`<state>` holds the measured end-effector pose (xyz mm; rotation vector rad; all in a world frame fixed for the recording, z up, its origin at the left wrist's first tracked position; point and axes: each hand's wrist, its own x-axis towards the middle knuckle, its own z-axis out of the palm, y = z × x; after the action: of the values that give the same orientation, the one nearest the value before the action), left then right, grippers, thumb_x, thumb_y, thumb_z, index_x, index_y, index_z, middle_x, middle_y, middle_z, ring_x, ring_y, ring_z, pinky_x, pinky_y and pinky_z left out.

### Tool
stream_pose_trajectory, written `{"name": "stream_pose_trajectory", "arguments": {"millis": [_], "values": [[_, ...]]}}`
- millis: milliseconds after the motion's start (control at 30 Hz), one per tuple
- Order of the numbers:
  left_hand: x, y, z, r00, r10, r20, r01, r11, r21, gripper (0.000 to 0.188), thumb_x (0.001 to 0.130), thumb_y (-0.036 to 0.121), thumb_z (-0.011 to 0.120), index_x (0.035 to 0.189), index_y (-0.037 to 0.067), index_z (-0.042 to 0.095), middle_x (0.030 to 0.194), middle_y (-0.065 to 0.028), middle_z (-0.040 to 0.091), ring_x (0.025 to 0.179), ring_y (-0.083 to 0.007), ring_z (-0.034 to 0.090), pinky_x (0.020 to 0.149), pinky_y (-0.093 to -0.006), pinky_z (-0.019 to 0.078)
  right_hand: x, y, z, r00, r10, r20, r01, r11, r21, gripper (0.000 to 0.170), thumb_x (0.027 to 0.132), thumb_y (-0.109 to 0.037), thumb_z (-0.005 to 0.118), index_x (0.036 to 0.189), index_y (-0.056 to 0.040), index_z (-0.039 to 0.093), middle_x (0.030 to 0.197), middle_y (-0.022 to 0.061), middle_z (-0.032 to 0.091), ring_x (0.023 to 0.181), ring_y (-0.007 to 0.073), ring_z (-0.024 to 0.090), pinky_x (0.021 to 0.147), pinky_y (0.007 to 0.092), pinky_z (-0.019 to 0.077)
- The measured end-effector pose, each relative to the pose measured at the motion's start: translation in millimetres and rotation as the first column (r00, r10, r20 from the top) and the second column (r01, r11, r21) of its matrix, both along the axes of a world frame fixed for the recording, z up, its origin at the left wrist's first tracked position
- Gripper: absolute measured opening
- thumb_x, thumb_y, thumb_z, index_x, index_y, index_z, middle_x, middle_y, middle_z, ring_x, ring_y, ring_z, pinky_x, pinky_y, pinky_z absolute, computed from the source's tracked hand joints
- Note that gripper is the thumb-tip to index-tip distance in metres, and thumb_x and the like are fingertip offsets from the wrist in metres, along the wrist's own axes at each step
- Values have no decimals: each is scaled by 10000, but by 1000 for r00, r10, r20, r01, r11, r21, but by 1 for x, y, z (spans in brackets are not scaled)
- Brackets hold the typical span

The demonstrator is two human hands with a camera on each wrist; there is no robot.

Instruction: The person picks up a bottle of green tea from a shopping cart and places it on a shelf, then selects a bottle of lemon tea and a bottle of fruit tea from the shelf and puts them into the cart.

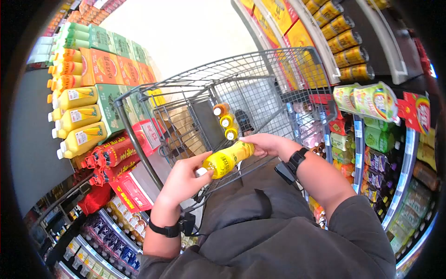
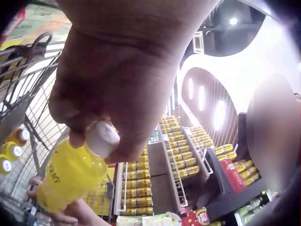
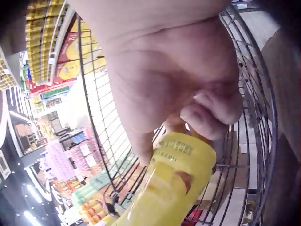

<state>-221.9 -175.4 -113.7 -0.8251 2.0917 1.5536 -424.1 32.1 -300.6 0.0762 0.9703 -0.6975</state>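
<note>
A yellow drink bottle (image 1: 227, 159) lies tilted between both hands, over the near rim of a wire shopping cart (image 1: 181, 80). My left hand (image 1: 182, 179) grips its neck end, with the white cap (image 2: 104, 139) between thumb and fingers in the left wrist view. At the bottle's base, my right hand (image 1: 268, 144) holds on with thumb and fingertips. Printed text and a fruit picture show on the yellow label (image 3: 171, 172) in the right wrist view. Inside the cart, several capped bottles (image 1: 226, 122), yellow and orange, stand in a row just beyond the held one.
Corn-juice bottles (image 1: 83, 116) and boxed drinks are stacked at the left. Shelves of yellow cans (image 1: 348, 44) and packaged drinks (image 1: 378, 139) line the right. A bright floor (image 1: 186, 37) stretches ahead. A blurred shape (image 2: 275, 132) is at the right in the left wrist view.
</note>
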Motion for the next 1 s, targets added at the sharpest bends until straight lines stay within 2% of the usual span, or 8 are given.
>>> {"name": "stream_pose_trajectory", "arguments": {"millis": [233,300,367,433,467,767,833,1000], "values": [[33,6,70,934,37,-356,-85,989,-121,291,933,35,637,1217,-5,684,874,4,664,771,-39,569,675,-224,463,34,59,112,986,-168,-7,152,913,-379,416,1051,-374,541,1334,-74,600,798,-65,589,496,11,366,436,192,233],[31,14,84,859,134,-494,-172,984,-33,273,929,75,671,1198,33,686,812,22,629,643,-11,488,563,-215,406,54,77,143,974,-195,-113,139,914,-381,431,1019,-318,599,1368,-66,576,865,-56,612,506,3,353,441,187,228],[27,24,101,829,147,-540,-148,988,41,238,946,72,654,1180,35,671,831,29,624,644,-6,472,561,-201,389,62,95,173,985,-143,-101,88,902,-423,491,985,-280,650,1411,-60,543,1025,-24,662,638,3,497,491,171,306],[19,36,115,786,158,-598,-131,987,88,212,953,78,650,1159,31,659,875,23,635,639,2,461,556,-192,375,82,111,206,973,-174,-152,51,802,-595,548,958,-266,697,1424,-35,523,1185,17,675,940,65,636,701,207,494],[14,42,121,755,127,-643,-96,992,83,205,958,82,646,1156,28,635,925,18,643,619,8,429,544,-190,353,89,116,223,982,-185,-45,115,762,-637,594,928,-182,745,1436,-3,494,1345,58,629,1248,133,574,1008,299,489],[-25,126,185,668,-43,-743,213,968,136,229,959,88,650,1180,44,612,785,62,537,579,2,345,519,-213,273,135,181,322,943,-288,-165,85,688,-720,544,929,-139,760,1383,13,501,1328,77,633,1220,156,601,1057,338,483],[-31,148,204,690,-154,-707,324,939,112,216,1006,82,601,1216,37,579,967,3,605,802,-24,543,678,-196,437,137,201,332,891,-257,-376,-83,720,-689,481,941,-193,755,1325,20,556,1248,73,675,1165,146,626,1016,334,504],[-57,213,233,632,-321,-705,436,900,-19,238,1005,83,610,1234,34,569,885,39,570,751,-4,504,638,-198,408,140,264,347,784,-452,-426,1,687,-727,427,939,-245,763,1247,15,624,1190,72,703,1110,137,642,970,321,516]]}}
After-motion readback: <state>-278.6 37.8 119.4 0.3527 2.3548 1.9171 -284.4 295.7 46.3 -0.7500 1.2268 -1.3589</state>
